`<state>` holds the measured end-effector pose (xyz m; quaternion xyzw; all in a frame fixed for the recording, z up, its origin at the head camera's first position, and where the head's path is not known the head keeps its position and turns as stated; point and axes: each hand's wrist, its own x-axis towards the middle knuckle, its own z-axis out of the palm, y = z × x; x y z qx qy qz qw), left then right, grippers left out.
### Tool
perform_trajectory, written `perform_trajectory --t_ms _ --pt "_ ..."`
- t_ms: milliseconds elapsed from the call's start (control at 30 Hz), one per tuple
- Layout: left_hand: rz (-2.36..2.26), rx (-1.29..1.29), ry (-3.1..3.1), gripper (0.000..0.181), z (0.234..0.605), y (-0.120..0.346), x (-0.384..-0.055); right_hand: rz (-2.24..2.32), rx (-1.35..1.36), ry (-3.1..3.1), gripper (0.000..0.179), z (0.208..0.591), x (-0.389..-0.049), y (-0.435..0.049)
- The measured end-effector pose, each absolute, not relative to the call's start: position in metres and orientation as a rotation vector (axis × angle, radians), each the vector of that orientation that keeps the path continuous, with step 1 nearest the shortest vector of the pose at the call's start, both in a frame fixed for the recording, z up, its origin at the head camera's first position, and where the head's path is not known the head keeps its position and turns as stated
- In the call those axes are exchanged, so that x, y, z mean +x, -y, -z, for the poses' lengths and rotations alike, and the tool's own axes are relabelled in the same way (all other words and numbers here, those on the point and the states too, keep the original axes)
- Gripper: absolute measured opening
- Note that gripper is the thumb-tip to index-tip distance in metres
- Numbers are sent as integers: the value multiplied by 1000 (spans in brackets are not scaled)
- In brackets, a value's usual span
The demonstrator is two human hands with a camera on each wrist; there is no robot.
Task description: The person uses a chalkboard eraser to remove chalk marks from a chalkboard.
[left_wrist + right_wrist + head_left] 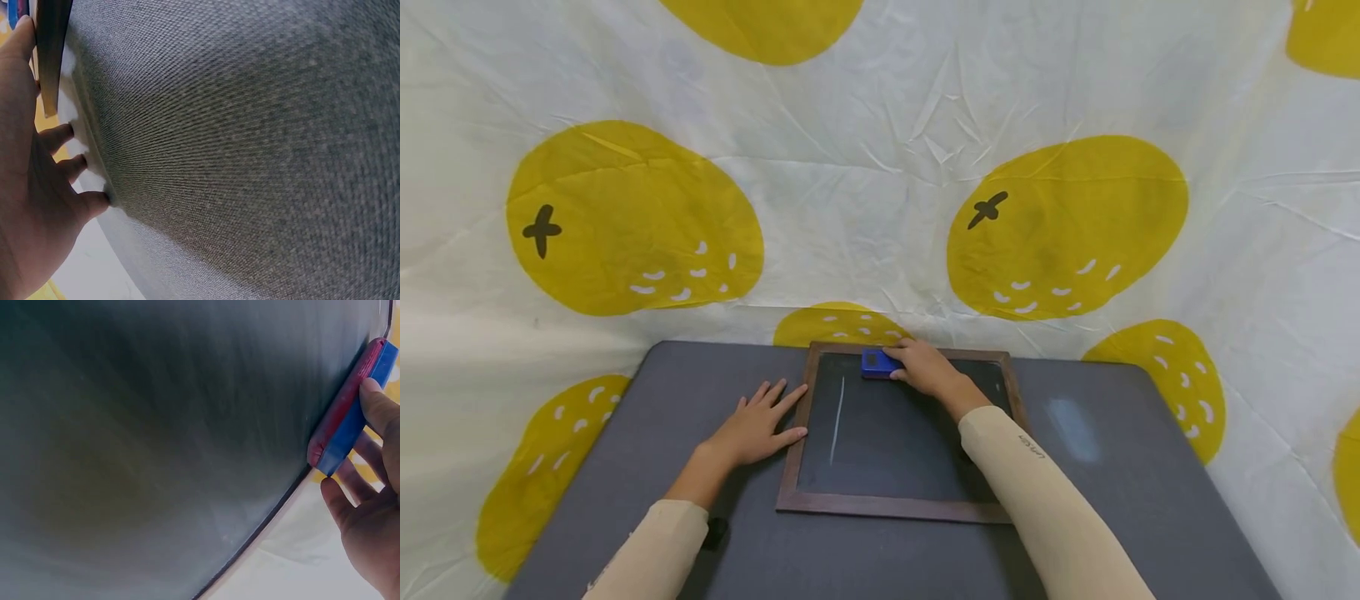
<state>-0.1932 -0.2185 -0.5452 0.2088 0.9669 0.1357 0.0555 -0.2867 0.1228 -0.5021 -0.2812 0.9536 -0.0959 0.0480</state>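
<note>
A small chalkboard (pixel 895 450) with a brown wooden frame lies on the grey table. My right hand (pixel 925 367) grips a blue eraser (pixel 877 363) near the board's far edge. In the right wrist view, the eraser (pixel 350 415) shows a red pad side against the dark board, with the thumb and fingers about its blue back. One white chalk line (pixel 837 421) runs down the left part of the board. My left hand (pixel 756 429) is spread flat, its thumb and a finger touching the left side of the frame; other fingers rest on the table in the left wrist view.
The grey table (pixel 715 367) reaches beyond the board on both sides. A pale chalky smudge (pixel 1073 429) marks its surface right of the board. Behind hangs a white cloth (pixel 857 208) printed with yellow fruit. Something small and dark (pixel 716 533) shows beside the left sleeve.
</note>
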Motion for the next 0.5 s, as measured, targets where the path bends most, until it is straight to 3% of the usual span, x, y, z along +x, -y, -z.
perform_trajectory --t_ms 500 --pt "-419 612 -2935 81 549 220 -196 294 -1113 -2895 60 510 -231 -131"
